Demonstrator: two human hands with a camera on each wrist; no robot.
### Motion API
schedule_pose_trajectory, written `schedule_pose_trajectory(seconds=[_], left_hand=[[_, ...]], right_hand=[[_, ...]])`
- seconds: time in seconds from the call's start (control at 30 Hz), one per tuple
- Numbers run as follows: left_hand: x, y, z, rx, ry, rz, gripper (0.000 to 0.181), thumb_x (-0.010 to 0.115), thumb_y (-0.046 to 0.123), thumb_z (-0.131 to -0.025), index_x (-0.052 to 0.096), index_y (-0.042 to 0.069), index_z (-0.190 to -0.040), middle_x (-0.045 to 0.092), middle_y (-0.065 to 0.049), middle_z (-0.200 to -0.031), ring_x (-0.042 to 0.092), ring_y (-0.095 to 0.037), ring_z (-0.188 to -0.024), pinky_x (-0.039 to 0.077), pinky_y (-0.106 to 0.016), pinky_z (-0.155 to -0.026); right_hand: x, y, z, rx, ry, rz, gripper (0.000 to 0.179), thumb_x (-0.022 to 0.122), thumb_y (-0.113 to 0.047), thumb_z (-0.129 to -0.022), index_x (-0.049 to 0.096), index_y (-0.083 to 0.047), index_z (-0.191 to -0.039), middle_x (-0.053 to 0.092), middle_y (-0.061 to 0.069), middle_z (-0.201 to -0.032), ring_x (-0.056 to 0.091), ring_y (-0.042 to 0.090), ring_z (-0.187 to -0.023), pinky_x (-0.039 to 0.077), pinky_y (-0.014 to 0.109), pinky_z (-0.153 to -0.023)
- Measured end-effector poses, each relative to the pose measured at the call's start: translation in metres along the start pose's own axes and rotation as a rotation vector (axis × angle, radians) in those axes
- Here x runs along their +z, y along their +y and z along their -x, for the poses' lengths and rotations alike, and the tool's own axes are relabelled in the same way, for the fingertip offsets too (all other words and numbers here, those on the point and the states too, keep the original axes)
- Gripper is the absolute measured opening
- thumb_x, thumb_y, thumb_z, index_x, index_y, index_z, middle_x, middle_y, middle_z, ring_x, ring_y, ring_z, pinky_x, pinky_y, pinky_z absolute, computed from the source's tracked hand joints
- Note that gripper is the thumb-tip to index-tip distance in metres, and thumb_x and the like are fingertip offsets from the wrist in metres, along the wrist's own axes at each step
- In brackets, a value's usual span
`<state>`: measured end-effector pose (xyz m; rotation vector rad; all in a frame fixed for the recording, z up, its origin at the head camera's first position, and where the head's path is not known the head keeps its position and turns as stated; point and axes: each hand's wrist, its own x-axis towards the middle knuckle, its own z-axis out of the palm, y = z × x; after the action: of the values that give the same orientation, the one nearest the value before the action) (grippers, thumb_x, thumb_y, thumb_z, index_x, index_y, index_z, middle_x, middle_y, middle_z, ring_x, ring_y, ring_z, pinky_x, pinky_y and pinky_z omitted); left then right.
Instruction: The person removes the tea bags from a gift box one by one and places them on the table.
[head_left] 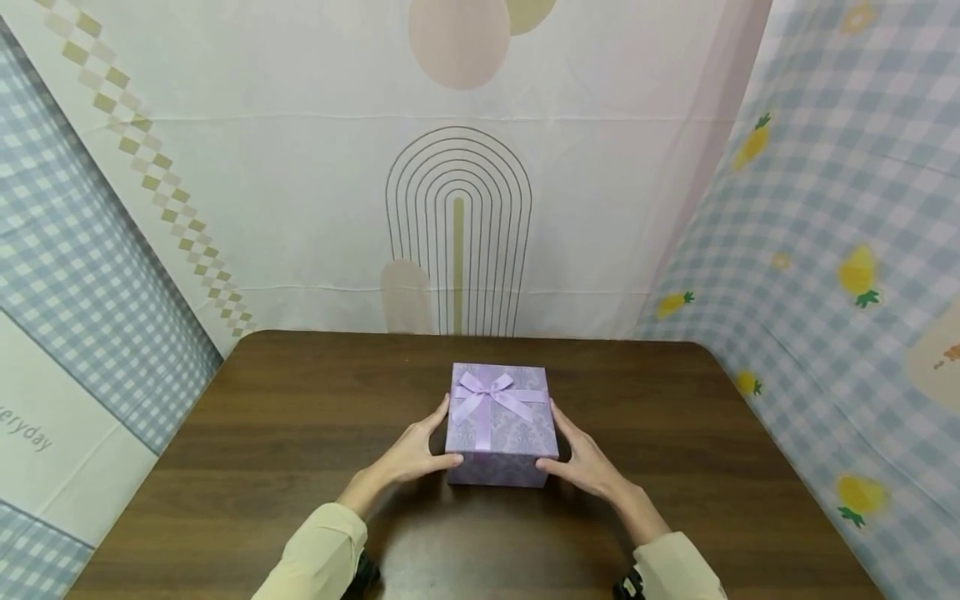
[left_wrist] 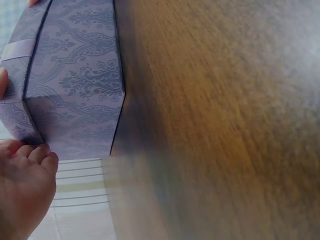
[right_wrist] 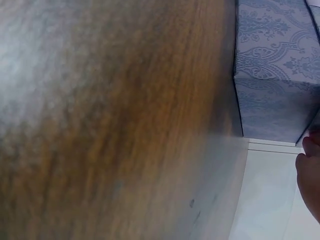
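A purple gift box (head_left: 495, 471) with a damask pattern sits on the brown wooden table, its lid (head_left: 517, 437) on. Lilac ribbon crosses the lid and ends in a bow (head_left: 492, 393). My left hand (head_left: 407, 454) holds the lid's left side, with the thumb at the front left corner. On the opposite side my right hand (head_left: 590, 467) grips the lid, its thumb at the front right corner. The left wrist view shows curled fingers of the left hand (left_wrist: 27, 182) at the lid's edge. In the right wrist view only part of the right hand (right_wrist: 311, 170) appears.
The wooden table (head_left: 300, 433) extends around the box on every side. Behind it hangs a pale patterned cloth (head_left: 315, 208). Blue checked cloths hang at the left (head_left: 90, 225) and at the right (head_left: 810, 333), close to the table's edges.
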<state>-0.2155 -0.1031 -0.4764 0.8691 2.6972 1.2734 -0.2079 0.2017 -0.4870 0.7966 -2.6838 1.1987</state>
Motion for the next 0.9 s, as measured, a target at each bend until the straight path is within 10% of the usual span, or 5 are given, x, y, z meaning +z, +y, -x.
schedule_pose_trajectory(seconds=[0.9], left_hand=[[-0.017, 0.016, -0.008, 0.001, -0.004, 0.0, 0.094, 0.071, 0.028, -0.078, 0.011, -0.003, -0.144, 0.02, -0.022, -0.146, 0.027, -0.036, -0.131, 0.025, -0.049, -0.106]], right_hand=[[-0.015, -0.013, -0.009, -0.032, 0.026, 0.044, 0.096, 0.072, -0.035, -0.075, 0.017, 0.001, -0.144, 0.024, 0.025, -0.145, 0.028, 0.041, -0.129, 0.028, 0.056, -0.101]])
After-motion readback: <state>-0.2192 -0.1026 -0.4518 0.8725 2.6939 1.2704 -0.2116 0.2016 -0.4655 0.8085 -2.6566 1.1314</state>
